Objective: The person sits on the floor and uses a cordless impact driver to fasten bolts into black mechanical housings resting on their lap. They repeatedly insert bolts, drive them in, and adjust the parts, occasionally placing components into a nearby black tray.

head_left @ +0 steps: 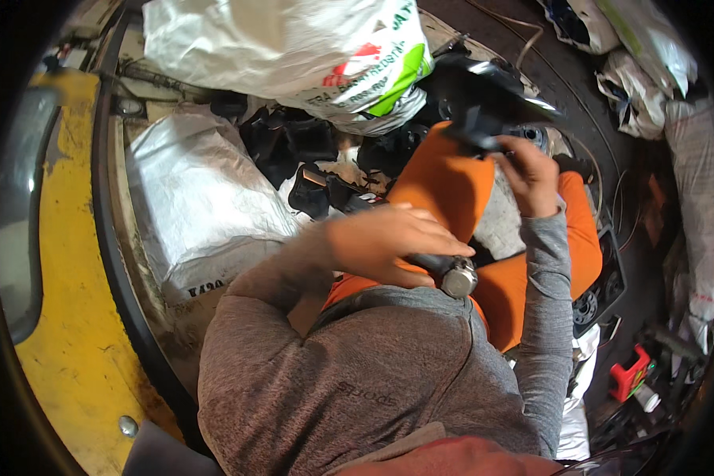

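Right hand (535, 178): black plastic part (484, 99) is being pinched over the orange trousers (444, 174) | Left hand (389, 242): metal-headed tool (458, 280) is being clasped before the grey sweater (357, 357) | Progress: seemingly mid-work; one part is being handled, other black pieces (301, 141) are being left near the white sack (270, 47)

The dark floor (646, 258) here is crowded. With twelve o'clock straight ahead of the worker (357, 341), a thin cable (530, 41) snakes over it at one. Pale sacks (635, 99) slump between one and two, and a long wrapped bundle (696, 214) stretches past two. A black casing (599, 289) with round openings sits near three, a red thing (631, 374) towards four. Around eleven, black parts (289, 141) lie heaped; I can't see what's directly beneath them.
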A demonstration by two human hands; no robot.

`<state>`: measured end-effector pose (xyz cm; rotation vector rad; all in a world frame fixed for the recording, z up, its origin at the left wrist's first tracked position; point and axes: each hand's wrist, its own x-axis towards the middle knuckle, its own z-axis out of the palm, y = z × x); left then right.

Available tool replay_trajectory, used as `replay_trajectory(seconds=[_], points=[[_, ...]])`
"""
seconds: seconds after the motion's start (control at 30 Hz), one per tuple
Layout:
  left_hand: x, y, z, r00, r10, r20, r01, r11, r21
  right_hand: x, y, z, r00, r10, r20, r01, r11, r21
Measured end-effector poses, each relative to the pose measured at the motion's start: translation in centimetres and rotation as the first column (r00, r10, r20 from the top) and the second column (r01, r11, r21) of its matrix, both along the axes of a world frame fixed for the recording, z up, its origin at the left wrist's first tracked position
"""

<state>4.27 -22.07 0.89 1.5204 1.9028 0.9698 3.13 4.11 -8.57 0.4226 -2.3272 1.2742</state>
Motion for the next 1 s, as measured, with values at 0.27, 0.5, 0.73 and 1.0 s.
replay_trajectory(seconds=[0.27, 0.5, 0.73, 1.0], points=[[-11.5, -14.1, 16.6, -0.008, 0.876, -0.483, -0.381, 0.444, 0.811, -6.2, -16.5, -8.9, 0.832, 0.395, 0.39, -0.552, 0.659, 0.51], [-30.4, -10.6, 10.5, 0.33, 0.411, -0.85, -0.838, 0.542, -0.063, -8.7, -15.8, -13.0, 0.901, 0.273, 0.338, -0.396, 0.836, 0.379], [-40.9, -7.8, -2.1, 0.54, 0.22, -0.812, -0.793, 0.456, -0.404, 5.1, 0.1, -6.9, 0.794, -0.121, 0.596, 0.337, 0.904, -0.265], [-48.9, -13.5, 3.9, 0.375, 0.122, -0.919, -0.856, 0.425, -0.293, 33.5, 17.4, -10.8, -0.012, -0.658, 0.753, 0.964, -0.208, -0.166]])
